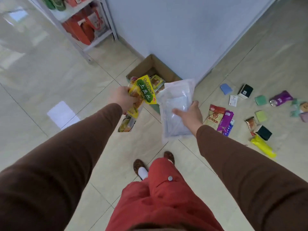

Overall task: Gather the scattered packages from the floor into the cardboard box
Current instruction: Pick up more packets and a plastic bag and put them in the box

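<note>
An open cardboard box (146, 67) stands on the floor against the blue wall, with packets (156, 81) inside. My left hand (123, 99) is shut on yellow-and-green snack packets (143, 92), held just in front of the box. My right hand (191, 112) holds a clear white plastic package (175, 104) from underneath, right of the snack packets and near the box. Several packages lie scattered on the floor to the right: a red-and-cream packet (214, 117), a purple packet (225, 120), a yellow packet (262, 145), a black box (245, 90).
A grey metal shelf rack (86, 35) with red bags stands at the back left. The blue wall corner (183, 39) rises behind the box. My feet (140, 167) stand on the tiled floor below the hands. More small packets (281, 98) lie far right.
</note>
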A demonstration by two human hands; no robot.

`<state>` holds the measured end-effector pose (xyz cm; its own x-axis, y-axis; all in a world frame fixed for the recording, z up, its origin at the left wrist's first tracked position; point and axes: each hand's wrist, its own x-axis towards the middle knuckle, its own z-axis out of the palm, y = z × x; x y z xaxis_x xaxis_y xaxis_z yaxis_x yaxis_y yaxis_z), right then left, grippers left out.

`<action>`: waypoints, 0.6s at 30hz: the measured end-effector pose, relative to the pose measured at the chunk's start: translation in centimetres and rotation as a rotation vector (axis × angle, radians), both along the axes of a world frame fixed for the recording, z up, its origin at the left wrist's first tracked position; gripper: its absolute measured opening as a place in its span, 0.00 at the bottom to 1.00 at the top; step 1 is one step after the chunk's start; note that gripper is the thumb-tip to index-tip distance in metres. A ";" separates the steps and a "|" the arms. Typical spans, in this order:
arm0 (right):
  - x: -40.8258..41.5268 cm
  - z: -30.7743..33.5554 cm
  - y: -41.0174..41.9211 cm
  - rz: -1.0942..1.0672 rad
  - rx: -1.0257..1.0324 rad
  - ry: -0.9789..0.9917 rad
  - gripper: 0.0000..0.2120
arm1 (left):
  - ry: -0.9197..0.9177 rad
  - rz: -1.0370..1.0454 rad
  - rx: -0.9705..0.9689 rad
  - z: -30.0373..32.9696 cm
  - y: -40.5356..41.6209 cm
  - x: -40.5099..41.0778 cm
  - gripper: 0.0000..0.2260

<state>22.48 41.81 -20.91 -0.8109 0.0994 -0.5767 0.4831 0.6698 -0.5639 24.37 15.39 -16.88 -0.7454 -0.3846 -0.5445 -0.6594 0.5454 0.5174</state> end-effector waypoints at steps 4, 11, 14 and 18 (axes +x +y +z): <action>-2.1 -0.9 -2.3 -0.107 -0.019 -0.013 0.34 | -0.018 -0.096 -0.024 -1.0 -2.9 -5.5 0.08; -8.0 -2.7 -5.2 -0.292 -0.065 -0.044 0.33 | -0.033 -0.225 -0.014 -3.4 -6.0 -15.6 0.08; -10.8 -3.4 -6.4 -0.344 -0.062 -0.063 0.33 | -0.050 -0.220 0.047 -5.2 -7.4 -19.6 0.11; -14.2 -4.7 -8.2 -0.429 -0.047 -0.095 0.33 | -0.052 -0.273 0.097 -7.2 -8.1 -24.5 0.07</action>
<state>8.23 33.61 -25.64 -0.6448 0.3876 -0.6588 0.7633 0.3719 -0.5283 -0.16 7.33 -24.12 -0.7842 -0.1180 -0.6091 -0.5221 0.6560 0.5451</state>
